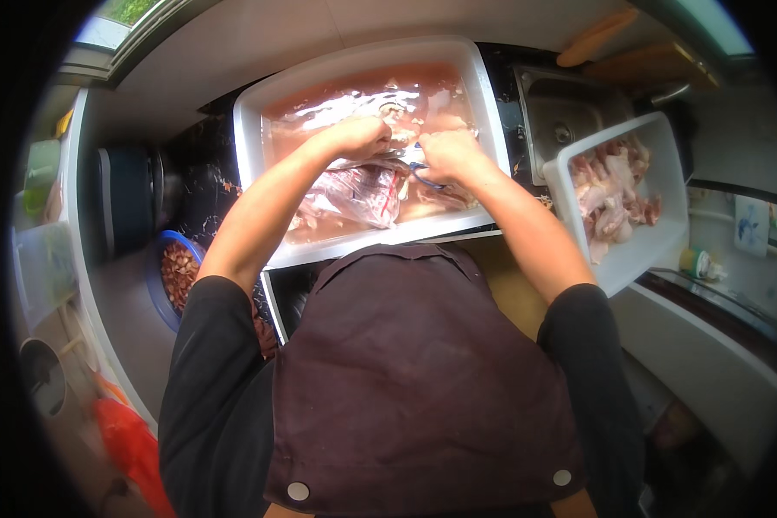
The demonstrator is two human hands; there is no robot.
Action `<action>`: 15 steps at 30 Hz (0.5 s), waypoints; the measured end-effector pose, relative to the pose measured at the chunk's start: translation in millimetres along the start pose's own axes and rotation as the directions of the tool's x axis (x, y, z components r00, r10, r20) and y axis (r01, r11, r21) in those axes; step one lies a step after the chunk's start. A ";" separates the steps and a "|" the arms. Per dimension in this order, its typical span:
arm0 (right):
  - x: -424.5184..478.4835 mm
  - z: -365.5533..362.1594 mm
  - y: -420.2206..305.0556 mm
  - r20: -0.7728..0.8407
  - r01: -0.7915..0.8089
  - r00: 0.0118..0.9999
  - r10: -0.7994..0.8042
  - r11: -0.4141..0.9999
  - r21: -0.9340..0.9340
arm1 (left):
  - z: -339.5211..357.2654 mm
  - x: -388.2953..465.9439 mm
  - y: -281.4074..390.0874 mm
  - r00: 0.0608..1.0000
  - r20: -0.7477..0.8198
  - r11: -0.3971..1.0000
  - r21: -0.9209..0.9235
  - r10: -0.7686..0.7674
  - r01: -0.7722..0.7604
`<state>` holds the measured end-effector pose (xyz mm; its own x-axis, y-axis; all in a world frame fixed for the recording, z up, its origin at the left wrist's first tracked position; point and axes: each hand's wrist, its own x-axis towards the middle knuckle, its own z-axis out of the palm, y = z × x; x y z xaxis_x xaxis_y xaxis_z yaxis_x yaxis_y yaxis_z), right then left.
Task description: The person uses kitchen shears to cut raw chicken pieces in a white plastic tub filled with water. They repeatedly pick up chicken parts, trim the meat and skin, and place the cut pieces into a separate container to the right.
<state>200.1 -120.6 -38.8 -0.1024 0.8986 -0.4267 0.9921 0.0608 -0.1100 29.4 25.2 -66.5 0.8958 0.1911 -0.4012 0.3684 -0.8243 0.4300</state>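
Observation:
Before me a large white plastic tub (249,149) holds pinkish water with pieces of raw meat in it. My right hand (453,154) is closed around blue-handled scissors (429,180), whose blades point left toward my other hand. Over the tub's middle, my left hand (360,137) grips the upper edge of a clear plastic bag (362,191) bearing red and dark print. The bag hangs below that hand, in front of the water; glare and folds blur what it contains. My fingers partly hide the blades and the bag's gripped edge.
Right of the tub is a metal sink (560,103). A second white tub (676,213) with raw poultry pieces (612,188) stands tilted beside it. At left, a blue-rimmed basin (162,285) holds small reddish-brown pieces. A red plastic bag (126,440) lies at lower left.

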 end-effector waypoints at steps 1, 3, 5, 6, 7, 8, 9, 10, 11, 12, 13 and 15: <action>4.0 3.7 -3.5 0.020 -0.011 1.000 0.011 1.000 0.007 | -0.7 0.8 -2.2 1.000 0.004 1.000 -0.027 -0.012 0.012; 13.6 11.3 -11.2 0.059 -0.032 0.998 0.030 0.999 0.021 | -2.1 0.9 -7.9 0.999 0.013 0.996 -0.078 -0.037 0.038; 11.0 8.5 -3.7 0.046 -0.007 0.999 0.005 0.999 0.035 | 2.6 -6.4 -21.2 0.988 -0.103 0.970 -0.227 -0.111 0.085; 3.4 4.5 0.2 -0.005 0.020 1.000 -0.020 0.999 0.050 | 7.8 -12.6 -29.2 0.975 -0.156 0.947 -0.303 -0.159 0.106; -4.4 1.9 5.0 -0.055 0.042 0.998 -0.038 0.997 0.064 | 12.2 -17.5 -32.0 0.963 -0.157 0.857 -0.502 -0.221 0.115; -9.6 0.5 8.1 -0.048 0.005 0.999 -0.001 0.996 0.084 | 18.5 -23.5 -33.3 0.949 -0.144 0.727 -0.677 -0.280 0.112; -13.9 -0.7 10.2 -0.039 -0.030 0.999 0.034 0.994 0.102 | 25.2 -27.0 -35.3 0.934 -0.119 0.562 -0.821 -0.336 0.098; -18.3 -2.0 12.7 -0.031 -0.064 0.997 0.068 0.991 0.120 | 31.3 -25.5 -37.1 0.917 -0.123 0.468 -0.880 -0.380 0.075; -23.7 -3.0 17.5 -0.008 -0.081 0.997 0.083 0.990 0.112 | 36.8 -26.0 -39.4 0.911 -0.125 0.471 -0.878 -0.392 0.082; -29.6 -7.2 20.8 0.015 -0.098 0.995 0.097 0.990 0.105 | 39.6 -28.5 -37.9 0.906 -0.126 0.473 -0.876 -0.405 0.090; -33.9 -11.4 21.5 0.037 -0.114 0.993 0.111 0.989 0.097 | 41.0 -30.0 -37.3 0.899 -0.127 0.475 -0.874 -0.418 0.098; -40.7 -12.2 23.1 0.029 -0.195 0.981 0.194 0.977 0.086 | 38.3 -28.7 -32.9 0.898 -0.168 0.633 -0.760 -0.407 0.145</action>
<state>228.0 -150.5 -13.0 0.0896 0.8806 -0.4654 0.9830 -0.1534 -0.1008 -17.9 26.4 -100.1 0.6960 0.5967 -0.3994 0.5522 -0.0892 0.8289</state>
